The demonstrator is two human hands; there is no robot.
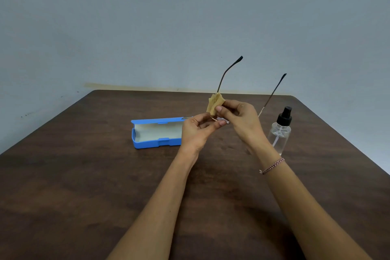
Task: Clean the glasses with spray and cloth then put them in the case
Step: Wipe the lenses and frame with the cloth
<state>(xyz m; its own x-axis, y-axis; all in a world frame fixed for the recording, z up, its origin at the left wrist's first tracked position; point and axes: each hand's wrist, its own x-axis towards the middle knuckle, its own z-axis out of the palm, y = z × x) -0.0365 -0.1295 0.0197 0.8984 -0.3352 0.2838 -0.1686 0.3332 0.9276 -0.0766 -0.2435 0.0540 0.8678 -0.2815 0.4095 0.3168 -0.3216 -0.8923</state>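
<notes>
Thin-framed glasses are held above the brown table, their two dark-tipped arms pointing up and away. My left hand pinches the frame by the lower rim of one lens. A tan cloth is folded over that lens, and my right hand presses it on with thumb and fingers. Most of the lenses are hidden behind the cloth and my fingers. The blue case lies open on the table just left of my hands. A clear spray bottle with a black pump stands to the right.
A plain grey wall rises behind the table's far edge. The table's right edge runs diagonally just past the spray bottle. A braided bracelet sits on my right wrist.
</notes>
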